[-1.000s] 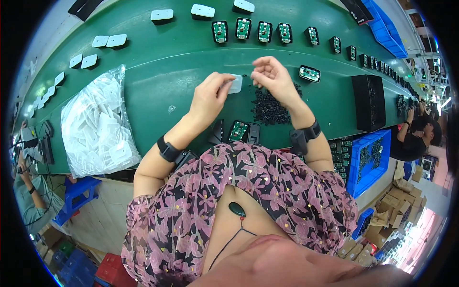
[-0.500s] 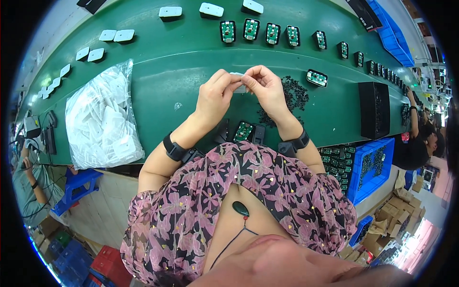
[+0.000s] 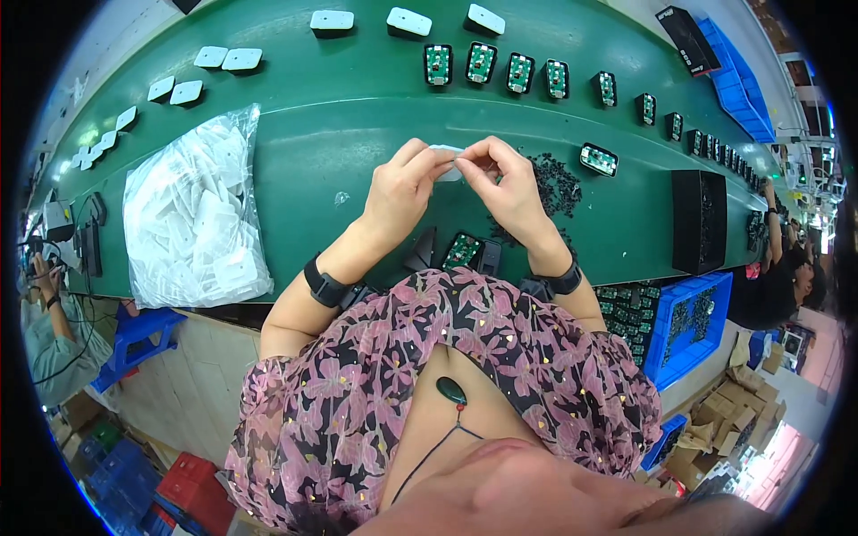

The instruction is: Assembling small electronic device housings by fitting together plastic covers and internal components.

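Over the green table (image 3: 304,205), my left hand (image 3: 398,189) is closed on a small white plastic cover (image 3: 450,171), partly hidden by the fingers. My right hand (image 3: 509,188) has thumb and index finger pinched together at the cover's right edge; whatever is between those fingertips is too small to make out. Just right of that hand lies a scattered pile of small black parts (image 3: 559,186). A black housing with a green circuit board (image 3: 599,160) rests beyond the pile. Close to my body is another green circuit board (image 3: 463,251) among black housing pieces.
A clear bag of white covers (image 3: 197,214) lies at left. Black housings with boards (image 3: 481,64) and white-topped units (image 3: 409,21) line the far side. A black box (image 3: 699,221) stands at right, beside a blue crate (image 3: 688,326). Other people work at both sides.
My right fingertips have shifted to the cover's right edge, and more of the white cover shows. The whole view has shifted slightly; my left hand keeps its grip.
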Available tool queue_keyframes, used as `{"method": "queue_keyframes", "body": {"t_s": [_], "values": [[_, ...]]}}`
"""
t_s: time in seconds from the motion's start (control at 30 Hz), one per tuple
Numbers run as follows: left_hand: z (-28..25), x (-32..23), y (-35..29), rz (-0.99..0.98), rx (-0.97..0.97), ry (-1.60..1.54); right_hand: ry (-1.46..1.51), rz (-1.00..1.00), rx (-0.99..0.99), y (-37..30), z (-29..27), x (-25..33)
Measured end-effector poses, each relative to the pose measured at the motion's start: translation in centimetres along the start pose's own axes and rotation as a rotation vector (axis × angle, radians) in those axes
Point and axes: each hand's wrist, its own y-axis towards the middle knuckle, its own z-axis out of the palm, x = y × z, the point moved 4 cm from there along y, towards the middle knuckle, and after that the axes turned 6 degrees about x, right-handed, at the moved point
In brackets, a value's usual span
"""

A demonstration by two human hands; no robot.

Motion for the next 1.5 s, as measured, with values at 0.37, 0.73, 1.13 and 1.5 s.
{"method": "queue_keyframes", "body": {"t_s": [0.37,0.73,1.13,1.5], "values": [[0.9,2.9,-1.5,-0.385,0.04,-0.715,-0.122,-0.111,-0.079,-0.2,1.0,0.2],[0.9,3.4,-1.8,-0.402,-0.039,-0.809,-0.287,-0.188,-0.055,0.1,1.6,0.3],[0.4,2.4,-1.4,-0.172,-0.15,-0.614,-0.093,0.059,0.023,0.5,2.8,-0.9],[0.3,2.7,-1.4,-0.154,-0.173,-0.634,-0.173,-0.093,-0.06,0.3,2.8,0.3]]}}
